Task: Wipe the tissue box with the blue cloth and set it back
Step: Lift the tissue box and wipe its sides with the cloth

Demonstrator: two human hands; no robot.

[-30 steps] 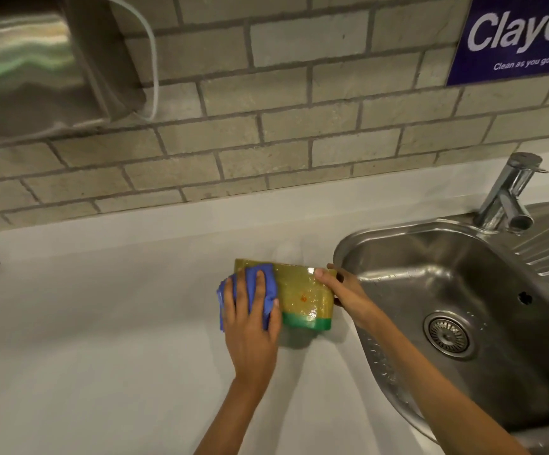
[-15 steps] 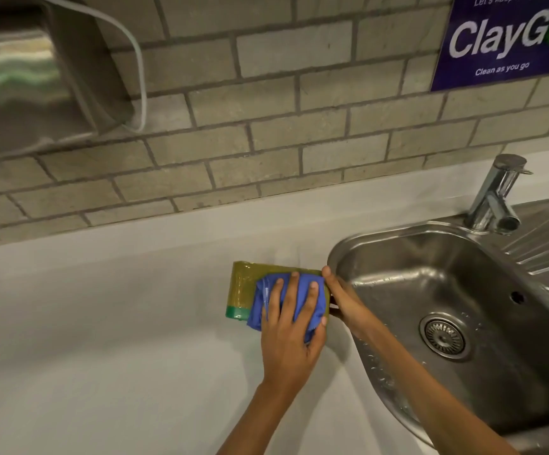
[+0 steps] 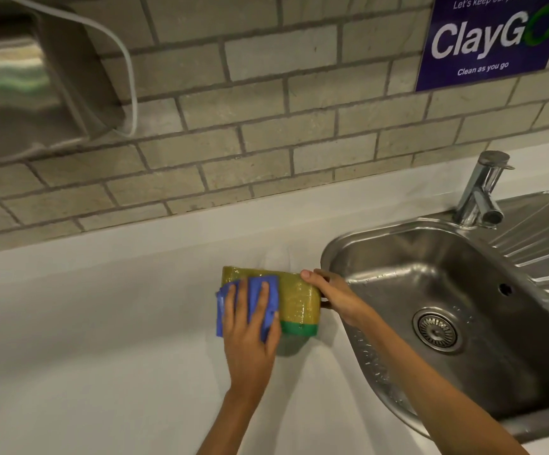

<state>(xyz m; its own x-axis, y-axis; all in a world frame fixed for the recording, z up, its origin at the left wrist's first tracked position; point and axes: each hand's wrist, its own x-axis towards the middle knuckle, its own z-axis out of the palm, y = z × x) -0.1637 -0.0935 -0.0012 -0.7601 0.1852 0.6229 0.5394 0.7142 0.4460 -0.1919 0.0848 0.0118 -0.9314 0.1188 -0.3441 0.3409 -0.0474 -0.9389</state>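
Observation:
The tissue box (image 3: 299,302) is olive-yellow with a green band along its near edge and lies on the white counter (image 3: 102,356) just left of the sink. My left hand (image 3: 250,336) presses the blue cloth (image 3: 268,302) flat on the left half of the box's top. My right hand (image 3: 330,295) grips the box's right end, thumb on the top edge. The left part of the box is hidden under the cloth and my fingers.
A steel sink (image 3: 457,310) with a drain (image 3: 435,330) and a tap (image 3: 480,192) lies to the right, a ribbed drainboard (image 3: 542,244) beyond it. A metal dispenser (image 3: 26,83) hangs on the brick wall at upper left. A blue sign (image 3: 490,41) is at upper right.
My left hand slid the blue cloth from the left end to the right half of the box, and is now back over the left half. My right hand kept holding the right end.

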